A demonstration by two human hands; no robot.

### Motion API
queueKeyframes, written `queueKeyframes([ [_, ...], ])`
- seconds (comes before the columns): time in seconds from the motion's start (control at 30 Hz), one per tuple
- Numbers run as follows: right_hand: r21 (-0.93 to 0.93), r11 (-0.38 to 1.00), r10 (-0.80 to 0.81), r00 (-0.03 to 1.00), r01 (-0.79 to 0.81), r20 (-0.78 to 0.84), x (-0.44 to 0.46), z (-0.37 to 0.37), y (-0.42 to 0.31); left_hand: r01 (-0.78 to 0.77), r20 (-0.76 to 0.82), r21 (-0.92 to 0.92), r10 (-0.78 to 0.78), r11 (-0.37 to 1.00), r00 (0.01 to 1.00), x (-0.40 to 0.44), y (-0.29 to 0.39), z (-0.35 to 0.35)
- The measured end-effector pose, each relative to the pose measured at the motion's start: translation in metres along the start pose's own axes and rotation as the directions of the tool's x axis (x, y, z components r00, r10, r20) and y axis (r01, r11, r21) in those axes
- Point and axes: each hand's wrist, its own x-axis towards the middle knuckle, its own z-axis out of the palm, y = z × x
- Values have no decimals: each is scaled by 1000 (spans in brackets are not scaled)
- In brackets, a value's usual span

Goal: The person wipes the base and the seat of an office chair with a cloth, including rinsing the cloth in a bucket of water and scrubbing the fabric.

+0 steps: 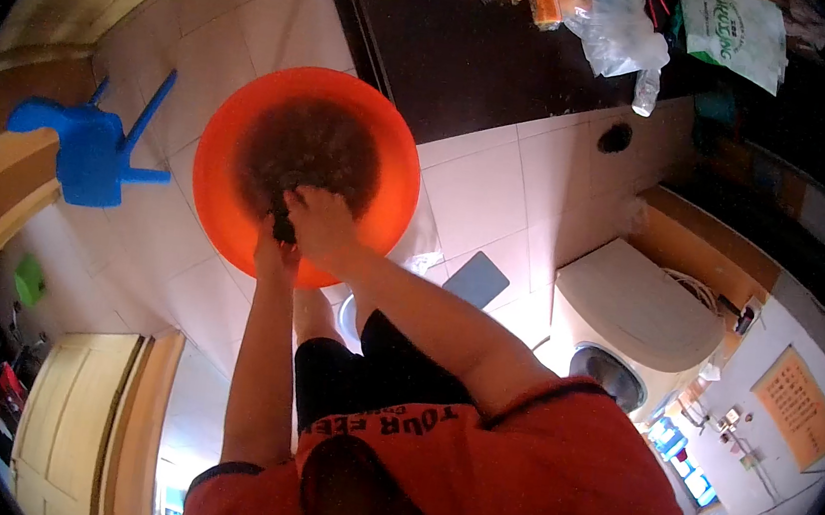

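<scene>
A large round orange basin [403,156] stands on the tiled floor, with dark water and dark, clumpy material [314,142] inside. Over the basin's near part, my right hand [321,223] has its fingers bent down onto a dark clump. My left hand [275,251] is beside it at the near rim, against the same dark clump [284,224], with its fingers largely hidden. What the clump is made of cannot be made out.
A blue plastic chair [91,158] is left of the basin. At the top, a dark table [473,63] bears orange packets and plastic bags. A washing machine [639,306] stands at the right. A grey flat object [476,280] lies on the floor.
</scene>
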Motion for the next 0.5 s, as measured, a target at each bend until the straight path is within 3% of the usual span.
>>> queueKeyframes([
  [0.07,15,997,71,997,-70,-34,-17,10,-11,75,25,17,-76,997,997,-8,-2,4],
  [0.13,47,992,111,993,-113,38,-16,26,1,-51,75,101,44,994,996,-5,-6,17],
  [0.17,128,986,97,992,-107,87,-14,32,4,-53,69,100,46,994,997,-7,-6,16],
  [0.23,217,971,67,987,-98,147,-15,43,7,-84,-8,348,93,934,996,-13,-3,13],
  [0.3,294,932,121,947,-212,298,-16,30,10,-69,5,370,73,926,997,-13,0,12],
  [0.33,293,932,123,946,-214,299,-21,19,12,-59,31,391,51,919,998,-12,1,13],
  [0.4,477,867,55,981,-140,187,-32,-25,17,-82,-2,395,90,915,996,-30,2,31],
  [0.47,733,640,70,968,-230,243,-46,-70,43,-108,-37,396,133,912,990,-35,3,35],
  [0.5,823,322,151,884,-467,443,-64,-85,70,-118,-40,390,145,913,989,-32,1,32],
])
